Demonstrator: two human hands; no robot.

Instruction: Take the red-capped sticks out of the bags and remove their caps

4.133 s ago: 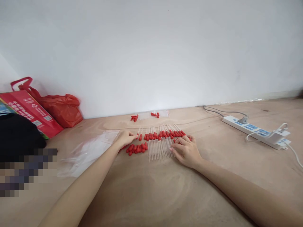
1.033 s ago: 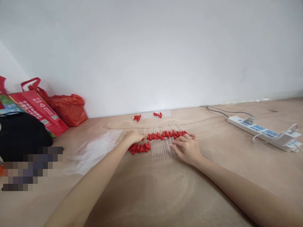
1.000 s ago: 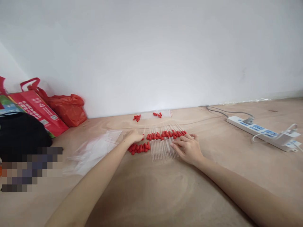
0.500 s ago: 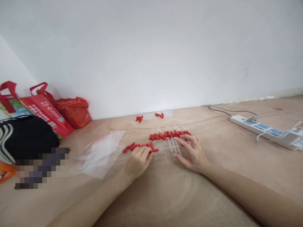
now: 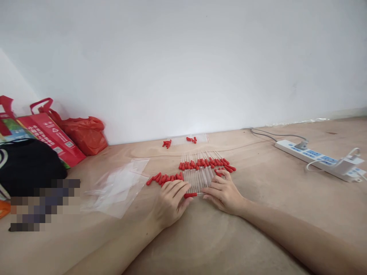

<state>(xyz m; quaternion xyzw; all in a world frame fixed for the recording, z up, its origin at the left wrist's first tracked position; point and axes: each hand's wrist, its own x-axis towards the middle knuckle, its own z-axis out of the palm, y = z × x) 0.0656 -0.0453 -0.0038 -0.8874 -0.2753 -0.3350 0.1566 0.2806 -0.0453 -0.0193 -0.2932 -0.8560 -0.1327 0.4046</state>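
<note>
A red rubber bulb [image 5: 190, 195] is pinched between the thumb and fingers of my left hand [image 5: 172, 198]. Its open end meets a clear glass dropper tube [image 5: 200, 194], which my right hand [image 5: 223, 194] grips by the other side. Behind them lies a row of bare glass tubes [image 5: 197, 179]. Beyond that is a row of droppers with red bulbs fitted [image 5: 197, 164], tips toward the wall. Loose red bulbs [image 5: 164, 178] lie left of the tubes, and a few more [image 5: 220, 171] show by my right fingertips.
Clear plastic bags [image 5: 120, 191] lie on the left of the wooden table [image 5: 218, 244]. Small red bulb piles [image 5: 166, 144] and a flat bag sit near the wall. At left stand shopping bags [image 5: 51, 133] and a black bag [image 5: 31, 168]. A power strip [image 5: 315, 158] with cables is at right.
My left hand has brought the red bulb nearer and to the right. My right hand has drawn back from the droppers and closed on a glass tube, now end to end with the bulb.
</note>
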